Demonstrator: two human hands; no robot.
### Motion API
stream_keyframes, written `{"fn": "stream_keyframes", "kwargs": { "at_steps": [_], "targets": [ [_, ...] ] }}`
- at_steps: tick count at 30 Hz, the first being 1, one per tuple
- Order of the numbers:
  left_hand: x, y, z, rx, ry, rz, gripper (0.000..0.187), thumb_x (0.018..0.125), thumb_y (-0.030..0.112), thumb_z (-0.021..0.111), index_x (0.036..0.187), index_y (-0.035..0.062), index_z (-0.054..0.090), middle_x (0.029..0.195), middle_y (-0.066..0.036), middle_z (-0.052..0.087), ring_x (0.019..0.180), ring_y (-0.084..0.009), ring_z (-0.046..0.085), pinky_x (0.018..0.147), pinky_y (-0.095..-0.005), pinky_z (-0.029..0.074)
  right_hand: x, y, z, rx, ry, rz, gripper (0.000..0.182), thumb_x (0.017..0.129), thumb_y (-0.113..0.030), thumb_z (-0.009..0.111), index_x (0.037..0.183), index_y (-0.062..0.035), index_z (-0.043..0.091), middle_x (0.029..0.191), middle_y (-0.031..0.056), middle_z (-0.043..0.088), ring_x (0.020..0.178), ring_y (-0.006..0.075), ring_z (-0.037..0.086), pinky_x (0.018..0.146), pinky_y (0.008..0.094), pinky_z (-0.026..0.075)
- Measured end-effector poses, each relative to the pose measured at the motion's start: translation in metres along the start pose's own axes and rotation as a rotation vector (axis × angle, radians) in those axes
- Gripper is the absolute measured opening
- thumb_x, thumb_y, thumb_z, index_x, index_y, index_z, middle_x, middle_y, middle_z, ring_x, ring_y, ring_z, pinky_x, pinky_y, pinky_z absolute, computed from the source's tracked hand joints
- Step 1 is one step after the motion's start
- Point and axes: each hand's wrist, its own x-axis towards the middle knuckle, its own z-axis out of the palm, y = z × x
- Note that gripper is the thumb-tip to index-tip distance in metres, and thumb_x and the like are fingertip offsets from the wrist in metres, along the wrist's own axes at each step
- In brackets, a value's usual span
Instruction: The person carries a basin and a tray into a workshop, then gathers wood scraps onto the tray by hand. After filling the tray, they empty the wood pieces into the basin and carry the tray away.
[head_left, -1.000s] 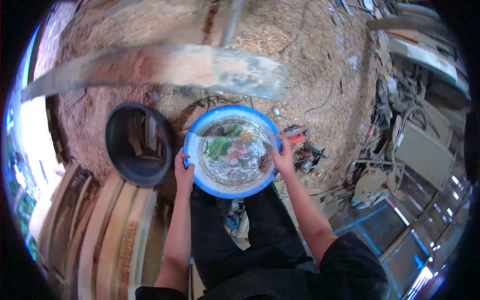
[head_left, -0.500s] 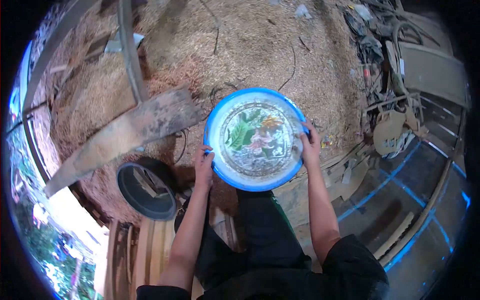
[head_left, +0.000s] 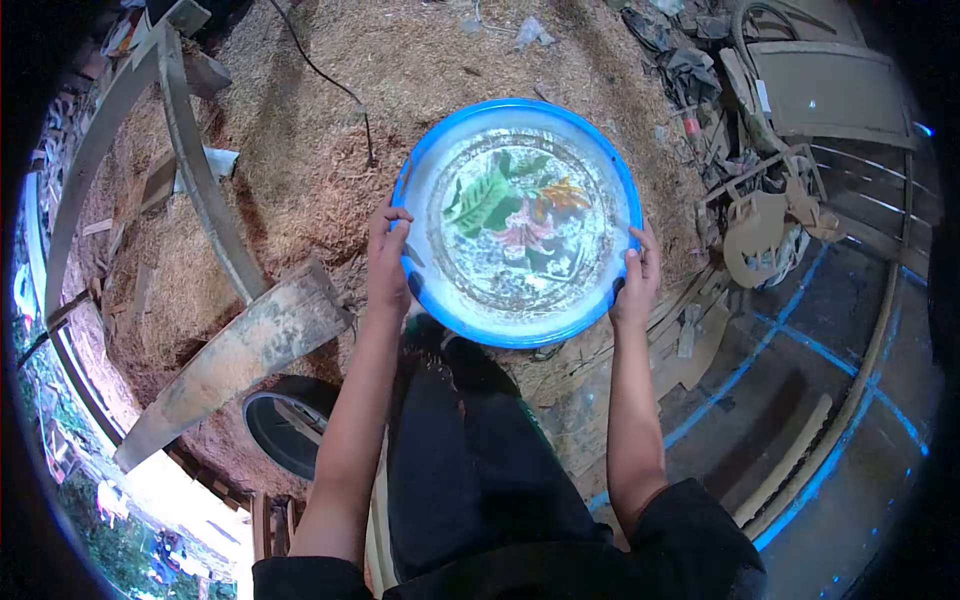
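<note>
Held out in front of me is a round basin [head_left: 520, 225] with a blue rim, a pale inner wall and a worn floor printed with green leaves and pink and orange flowers. My left hand [head_left: 388, 255] grips its left edge, thumb over the rim. On the opposite side my right hand [head_left: 637, 275] is closed around the lower right edge. Both sets of fingers are partly hidden beneath the basin. Its inside shows no loose contents. Below it is a floor covered in wood shavings [head_left: 300, 120].
A curved wooden board [head_left: 240, 355] lies to the left, with a dark round tub [head_left: 290, 425] beside it. A black cable [head_left: 325, 75] crosses the shavings. Scrap and a wooden panel [head_left: 830, 95] stand at the right, near a dark floor [head_left: 760, 400] with blue lines.
The basin, still in both hands, is higher in view and looks larger. My view has shifted, and one leg has stepped forward beneath the basin.
</note>
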Motion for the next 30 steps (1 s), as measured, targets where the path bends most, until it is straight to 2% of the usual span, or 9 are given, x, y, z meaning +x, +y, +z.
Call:
{"fn": "stream_keyframes", "kwargs": {
  "at_steps": [5,6,10,13,15,21,25,27,30],
  "targets": [
    [0.045,0.005,-0.011,-0.002,0.060,-0.027,0.013,0.102,0.021,0.059,0.107,0.0088,0.061,0.147,-0.009,0.056,0.128,-0.0215,0.051,0.115,-0.0345,0.034,0.040,-0.008,0.029,-0.108,-0.054,-0.010,0.034,0.098,-0.007,0.062,0.132,-0.0040,0.067,0.165,0.0221,0.043,0.153,0.0343,0.042,0.125,0.0453,0.030],
    [0.054,0.008,-0.016,0.105,0.089,-0.067,0.015,0.103,0.023,0.057,0.109,0.0092,0.062,0.136,-0.006,0.058,0.121,-0.0196,0.052,0.110,-0.0342,0.037,0.056,-0.010,0.036,-0.204,-0.106,-0.109,0.034,0.103,-0.011,0.059,0.136,-0.0052,0.065,0.165,0.0177,0.043,0.146,0.0303,0.047,0.119,0.0425,0.039],
    [0.123,-0.017,-0.036,-0.171,0.178,-0.144,0.018,0.104,0.025,0.056,0.112,0.0094,0.062,0.122,-0.003,0.058,0.111,-0.0165,0.051,0.104,-0.0331,0.039,0.135,0.001,0.106,-0.161,-0.185,0.008,0.035,0.102,-0.013,0.062,0.136,-0.0059,0.065,0.165,0.0169,0.043,0.147,0.0287,0.046,0.119,0.0421,0.039],
    [0.163,-0.032,-0.041,-0.256,0.356,-0.112,0.021,0.106,0.026,0.056,0.115,0.0084,0.062,0.112,0.000,0.053,0.104,-0.0138,0.048,0.099,-0.0312,0.040,0.190,0.006,0.152,-0.169,-0.333,0.041,0.035,0.097,-0.010,0.066,0.132,-0.0073,0.069,0.162,0.0221,0.045,0.152,0.0352,0.041,0.124,0.0472,0.033],
    [0.168,-0.023,-0.044,-0.317,0.346,-0.167,0.023,0.106,0.026,0.057,0.118,0.0073,0.062,0.124,-0.002,0.057,0.115,-0.0151,0.050,0.105,-0.0325,0.040,0.215,-0.003,0.179,-0.063,-0.350,0.149,0.033,0.098,-0.009,0.065,0.131,-0.0075,0.069,0.163,0.0214,0.043,0.152,0.0342,0.041,0.124,0.0466,0.033],
    [0.201,0.001,-0.042,-0.214,0.550,-0.170,0.023,0.108,0.022,0.053,0.120,0.0057,0.062,0.147,-0.011,0.056,0.136,-0.0217,0.048,0.119,-0.0370,0.033,0.312,-0.054,0.248,-0.172,-0.572,0.095,0.030,0.100,-0.015,0.067,0.129,-0.0077,0.068,0.164,0.0171,0.043,0.152,0.0312,0.040,0.125,0.0441,0.031],
    [0.214,0.035,-0.031,-0.283,0.557,-0.096,0.019,0.108,0.024,0.051,0.112,0.0071,0.061,0.149,-0.011,0.057,0.141,-0.0257,0.048,0.122,-0.0411,0.032,0.368,-0.089,0.296,-0.129,-0.743,0.105,0.031,0.099,-0.015,0.066,0.129,-0.0090,0.066,0.165,0.0152,0.041,0.155,0.0305,0.037,0.128,0.0451,0.024],
    [0.220,0.039,-0.028,-0.335,0.592,-0.056,0.029,0.109,0.020,0.051,0.128,0.0022,0.061,0.154,-0.013,0.053,0.143,-0.0223,0.046,0.123,-0.0377,0.031,0.393,-0.101,0.322,-0.132,-0.837,0.096,0.031,0.098,-0.015,0.066,0.128,-0.0091,0.066,0.165,0.0145,0.041,0.155,0.0302,0.037,0.128,0.0450,0.024],
    [0.223,0.042,-0.019,-0.453,0.700,-0.101,0.026,0.109,0.020,0.052,0.127,0.0031,0.061,0.152,-0.011,0.054,0.139,-0.0206,0.050,0.122,-0.0367,0.032,0.419,-0.124,0.364,-0.161,-0.946,0.045,0.031,0.099,-0.016,0.068,0.129,-0.0083,0.066,0.161,0.0170,0.042,0.153,0.0316,0.038,0.126,0.0442,0.026]
  ]
}}
